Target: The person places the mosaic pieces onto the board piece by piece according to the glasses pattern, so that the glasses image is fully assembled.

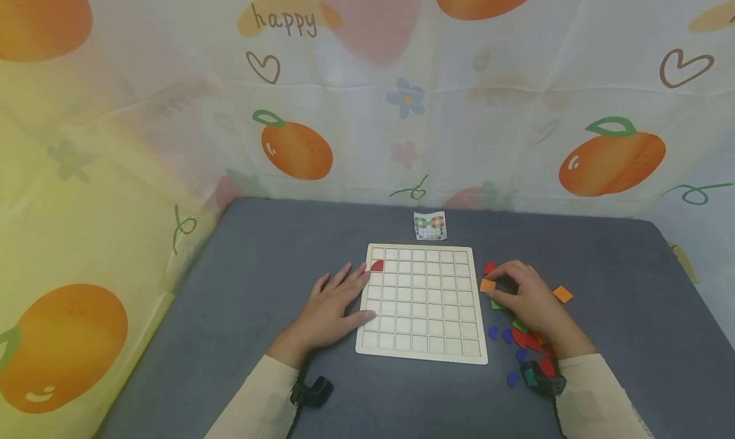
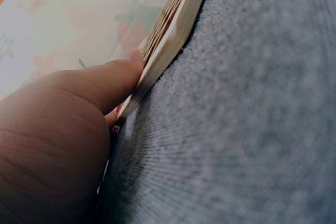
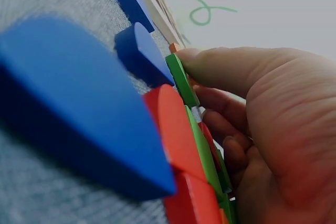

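Observation:
A pale wooden grid board lies on the table with a red quarter-round piece in a cell near its upper left. My left hand rests at the board's left edge, fingers spread and thumb on the rim; in the left wrist view the thumb touches the board's side. Beside the board's right edge, my right hand pinches an orange square tile between thumb and fingers. In the right wrist view the tile is mostly hidden behind the thumb.
Right of the board lie loose blue pieces, red pieces, green pieces and another orange square tile, several under the right forearm. A small printed pattern card lies behind the board. A patterned curtain hangs beyond the table.

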Demonstrator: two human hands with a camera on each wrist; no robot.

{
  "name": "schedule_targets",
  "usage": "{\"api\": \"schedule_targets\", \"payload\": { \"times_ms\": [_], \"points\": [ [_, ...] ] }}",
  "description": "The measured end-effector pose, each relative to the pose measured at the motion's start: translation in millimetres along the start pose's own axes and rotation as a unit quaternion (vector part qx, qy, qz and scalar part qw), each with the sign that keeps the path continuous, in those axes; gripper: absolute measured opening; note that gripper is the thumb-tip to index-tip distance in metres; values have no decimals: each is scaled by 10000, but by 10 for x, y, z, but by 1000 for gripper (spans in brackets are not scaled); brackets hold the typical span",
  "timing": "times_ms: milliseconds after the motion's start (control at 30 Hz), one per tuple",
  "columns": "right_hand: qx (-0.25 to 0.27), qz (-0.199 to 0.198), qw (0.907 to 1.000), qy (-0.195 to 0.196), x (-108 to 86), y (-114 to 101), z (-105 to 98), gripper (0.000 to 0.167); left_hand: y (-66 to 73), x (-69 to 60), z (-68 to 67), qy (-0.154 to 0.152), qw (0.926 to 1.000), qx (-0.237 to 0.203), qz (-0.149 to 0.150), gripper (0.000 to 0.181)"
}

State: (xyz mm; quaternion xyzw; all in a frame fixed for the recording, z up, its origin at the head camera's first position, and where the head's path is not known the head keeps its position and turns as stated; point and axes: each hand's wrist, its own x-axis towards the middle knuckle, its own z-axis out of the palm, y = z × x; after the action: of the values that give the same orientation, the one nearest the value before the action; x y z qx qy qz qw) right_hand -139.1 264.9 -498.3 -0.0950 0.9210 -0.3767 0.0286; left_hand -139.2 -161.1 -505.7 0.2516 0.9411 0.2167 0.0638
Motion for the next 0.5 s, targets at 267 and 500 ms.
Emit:
{"api": "schedule_targets", "payload": {
  "times_ms": [267, 500],
  "points": [
    [284, 430, 9986, 67, -18, -18, 6, 18, 6, 2, 1, -47, 10000, 27, -40, 87],
    [332, 374, 9986, 183, -34, -42, 9, 17, 11, 3, 4, -27, 10000, 7, -71, 87]
  ]
}}
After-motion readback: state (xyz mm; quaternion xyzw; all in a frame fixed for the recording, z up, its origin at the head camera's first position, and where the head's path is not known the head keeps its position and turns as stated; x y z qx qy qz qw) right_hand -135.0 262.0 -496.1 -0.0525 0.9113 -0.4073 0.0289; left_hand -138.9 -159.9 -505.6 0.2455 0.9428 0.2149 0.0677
